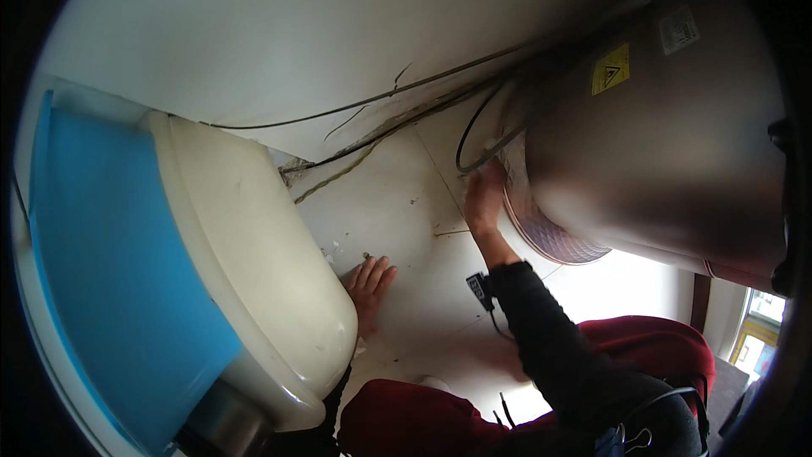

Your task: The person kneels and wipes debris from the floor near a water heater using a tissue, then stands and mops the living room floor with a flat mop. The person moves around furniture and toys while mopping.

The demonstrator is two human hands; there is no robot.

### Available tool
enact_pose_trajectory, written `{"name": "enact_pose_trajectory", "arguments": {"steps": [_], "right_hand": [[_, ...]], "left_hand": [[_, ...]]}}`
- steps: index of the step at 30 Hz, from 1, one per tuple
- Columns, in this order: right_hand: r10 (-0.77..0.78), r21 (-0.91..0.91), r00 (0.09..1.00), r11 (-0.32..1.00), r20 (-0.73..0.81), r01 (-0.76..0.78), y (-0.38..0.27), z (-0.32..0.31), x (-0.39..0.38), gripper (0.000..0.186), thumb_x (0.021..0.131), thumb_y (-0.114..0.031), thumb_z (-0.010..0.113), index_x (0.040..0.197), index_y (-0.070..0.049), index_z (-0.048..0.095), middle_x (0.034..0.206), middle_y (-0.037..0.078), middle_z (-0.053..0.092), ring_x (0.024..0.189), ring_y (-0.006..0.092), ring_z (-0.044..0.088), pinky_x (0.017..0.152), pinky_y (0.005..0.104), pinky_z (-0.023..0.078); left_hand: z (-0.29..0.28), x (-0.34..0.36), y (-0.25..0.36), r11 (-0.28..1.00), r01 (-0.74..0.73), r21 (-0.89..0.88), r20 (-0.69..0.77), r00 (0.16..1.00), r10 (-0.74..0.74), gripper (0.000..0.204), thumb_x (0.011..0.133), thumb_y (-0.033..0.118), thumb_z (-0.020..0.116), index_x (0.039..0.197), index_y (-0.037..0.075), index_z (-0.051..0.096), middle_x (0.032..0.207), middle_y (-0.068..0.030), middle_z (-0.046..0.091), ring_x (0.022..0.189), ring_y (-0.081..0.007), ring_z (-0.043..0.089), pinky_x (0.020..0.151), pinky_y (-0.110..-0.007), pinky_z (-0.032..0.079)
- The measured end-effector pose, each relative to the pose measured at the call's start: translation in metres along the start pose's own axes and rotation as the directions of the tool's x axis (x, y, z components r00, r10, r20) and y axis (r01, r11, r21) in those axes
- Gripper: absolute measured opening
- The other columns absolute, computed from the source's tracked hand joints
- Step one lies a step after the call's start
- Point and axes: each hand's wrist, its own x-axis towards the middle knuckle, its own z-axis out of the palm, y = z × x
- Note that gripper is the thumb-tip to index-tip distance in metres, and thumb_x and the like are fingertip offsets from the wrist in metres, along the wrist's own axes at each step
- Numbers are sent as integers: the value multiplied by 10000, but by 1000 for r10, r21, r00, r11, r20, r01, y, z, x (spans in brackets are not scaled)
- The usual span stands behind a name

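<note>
My left hand [367,292] lies on the pale tiled floor [381,220] with its fingers apart, beside a cream plastic basin [245,245]. My right hand [484,199] reaches to the base of a large dark metallic cylinder [643,144], just below a looped black cable [461,140]. Its fingers are curled round something pale that I cannot make out. The cylinder has a yellow warning label [611,69] and stands on a ridged, see-through round base [550,233].
A blue basin [118,237] is nested with the cream one, above a steel container [224,423]. Cables run along the bottom of the white wall [254,42], and a twisted yellowish cord [334,178] lies on the floor. A window [761,322] shows at the right edge.
</note>
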Motion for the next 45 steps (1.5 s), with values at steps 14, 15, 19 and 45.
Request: {"name": "enact_pose_trajectory", "arguments": {"steps": [14, 15, 19, 45], "right_hand": [[-659, 406, 697, 741, 285, 535, -42, 52, -58, 465, 751, -19, 475, 1215, -46, 486, 1188, 156, 524, 1077, 338, 496, 941, 425, 381], [-535, 247, 821, 839, 202, 486, -36, 52, -36, 483, 704, 34, 528, 1183, -20, 504, 1151, 182, 545, 1012, 350, 532, 901, 411, 418], [-342, 112, 809, 937, 479, 330, -43, 60, -8, 396, 709, 18, 527, 1103, -20, 543, 1138, 183, 548, 1032, 354, 520, 903, 401, 417], [-666, 685, 239, 560, 707, -466, -172, 170, -145, 331, 768, -178, 583, 1054, -12, 588, 1037, 154, 612, 979, 289, 567, 851, 344, 448]], "left_hand": [[-19, -48, 49, 982, 172, 78, 245, 952, -186, 811, 652, 233, 757, 1331, 45, 355, 1366, -186, 324, 1293, -352, 291, 1076, -470, 236], [-23, -63, 56, 976, 202, 82, 291, 932, -217, 827, 648, 255, 765, 1333, 47, 352, 1368, -192, 317, 1299, -351, 283, 1076, -474, 233], [-29, -102, 64, 933, 303, 196, 313, 882, -352, 876, 654, 303, 775, 1363, 64, 319, 1386, -201, 280, 1314, -358, 258, 1070, -501, 225], [36, -76, 82, 538, 841, -48, -132, 529, -838, 676, 775, 142, 645, 1375, 188, 337, 1386, -161, 356, 1237, -327, 389, 961, -465, 351]]}}
